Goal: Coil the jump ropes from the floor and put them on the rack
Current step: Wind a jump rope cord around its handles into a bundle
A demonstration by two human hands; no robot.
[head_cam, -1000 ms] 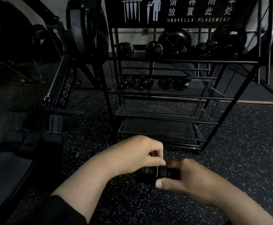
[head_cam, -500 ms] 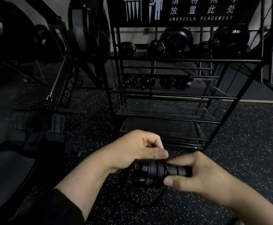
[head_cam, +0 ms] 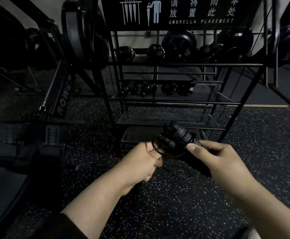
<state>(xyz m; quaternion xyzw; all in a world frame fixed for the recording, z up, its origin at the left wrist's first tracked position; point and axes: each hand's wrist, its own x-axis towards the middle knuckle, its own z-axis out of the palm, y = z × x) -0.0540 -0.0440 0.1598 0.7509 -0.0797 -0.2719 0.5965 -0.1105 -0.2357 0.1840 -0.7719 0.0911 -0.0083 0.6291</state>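
The jump rope handles (head_cam: 177, 137), wound with cord, slant from lower left up toward the rack (head_cam: 175, 100), held above the speckled floor (head_cam: 261, 152). The left hand (head_cam: 146, 163) pinches the cord loops; the right hand (head_cam: 214, 156) clasps the handles' near end.

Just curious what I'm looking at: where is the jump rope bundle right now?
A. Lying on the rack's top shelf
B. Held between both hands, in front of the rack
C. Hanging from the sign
B: the left hand and right hand both hold the jump rope bundle in front of the rack.
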